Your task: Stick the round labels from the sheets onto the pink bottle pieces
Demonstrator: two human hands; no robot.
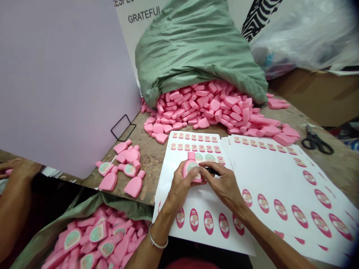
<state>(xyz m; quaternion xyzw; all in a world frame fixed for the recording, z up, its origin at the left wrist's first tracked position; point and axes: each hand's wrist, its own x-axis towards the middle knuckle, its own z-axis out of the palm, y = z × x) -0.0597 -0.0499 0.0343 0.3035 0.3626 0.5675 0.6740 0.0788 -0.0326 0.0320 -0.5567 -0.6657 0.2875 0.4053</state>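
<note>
Where left-hand fingers [183, 180] and right-hand fingers [214, 175] clench a pink bottle [190, 166] (plastic), sticker sheets [193, 198]

My left hand [182, 185] and right hand [226, 185] sit close together in front of me, fingers curled inward. My right fingertips [203, 164] reach across toward my left thumb [193, 176]. My left forearm [153, 239] and right forearm [269, 239] angle in from either side, converging at the hands.
</note>
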